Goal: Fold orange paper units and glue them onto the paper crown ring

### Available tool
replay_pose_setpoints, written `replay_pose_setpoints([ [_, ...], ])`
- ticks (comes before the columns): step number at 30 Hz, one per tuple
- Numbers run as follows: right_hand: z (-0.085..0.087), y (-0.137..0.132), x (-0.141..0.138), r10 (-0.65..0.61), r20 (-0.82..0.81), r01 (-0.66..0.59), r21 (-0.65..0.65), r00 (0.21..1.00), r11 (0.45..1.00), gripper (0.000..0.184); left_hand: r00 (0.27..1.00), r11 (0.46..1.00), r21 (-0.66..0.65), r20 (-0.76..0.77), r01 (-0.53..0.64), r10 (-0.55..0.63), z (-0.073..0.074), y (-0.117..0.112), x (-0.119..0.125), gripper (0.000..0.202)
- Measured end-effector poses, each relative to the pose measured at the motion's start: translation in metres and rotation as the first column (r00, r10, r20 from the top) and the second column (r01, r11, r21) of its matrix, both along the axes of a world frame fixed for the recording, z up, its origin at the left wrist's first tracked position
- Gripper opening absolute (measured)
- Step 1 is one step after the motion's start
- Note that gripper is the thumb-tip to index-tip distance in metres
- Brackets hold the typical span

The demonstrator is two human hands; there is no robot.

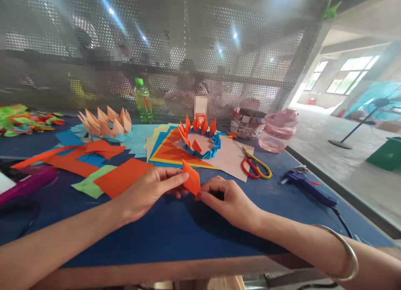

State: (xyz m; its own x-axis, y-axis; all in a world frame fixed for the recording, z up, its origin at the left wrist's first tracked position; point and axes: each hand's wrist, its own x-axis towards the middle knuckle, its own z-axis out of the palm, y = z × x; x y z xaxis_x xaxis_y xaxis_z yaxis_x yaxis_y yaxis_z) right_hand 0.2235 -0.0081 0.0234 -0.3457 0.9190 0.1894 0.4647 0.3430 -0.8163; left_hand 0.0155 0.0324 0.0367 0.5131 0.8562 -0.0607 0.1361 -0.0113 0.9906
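Between my two hands is a folded orange paper piece (191,179), held up just above the blue table. My left hand (159,180) pinches its left edge, thumb in front. At its lower right corner my right hand (227,198) pinches with thumb and fingertips. Right behind stands a ring of folded blue paper with orange points (216,143), its points covering only part of the ring. It rests on stacked coloured sheets (163,150). Orange paper sheets (123,177) and a pale green sheet (94,183) lie beside my left forearm.
Scissors (255,164) and a blue glue gun (310,187) lie to the right. A pink water jar (277,133), a round container (247,125) and a green-capped bottle (143,102) stand behind. A peach paper ring (106,123) sits back left. A perforated screen (203,43) rises beyond.
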Motion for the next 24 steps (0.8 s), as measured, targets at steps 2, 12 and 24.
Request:
replay_pose_setpoints([
  [2, -0.001, 0.001, 0.000, -0.007, 0.001, 0.007, 0.008, 1.000, 1.000, 0.019, 1.000, 0.999, -0.032, 0.000, -0.012, 0.012, 0.004, 0.002, 0.003, 0.021],
  [12, -0.003, 0.007, 0.003, -0.072, 0.032, 0.067, 0.145, 0.997, 0.987, 0.017, 0.999, 1.000, -0.008, -0.036, -0.001, 0.000, 0.016, 0.014, 0.018, 0.018],
  [24, 0.004, 0.010, 0.023, -0.152, 0.214, 0.042, 0.445, 0.965, 0.895, 0.014, 0.994, 0.992, 0.064, -0.025, -0.105, 0.107, 0.007, 0.023, 0.012, 0.022],
])
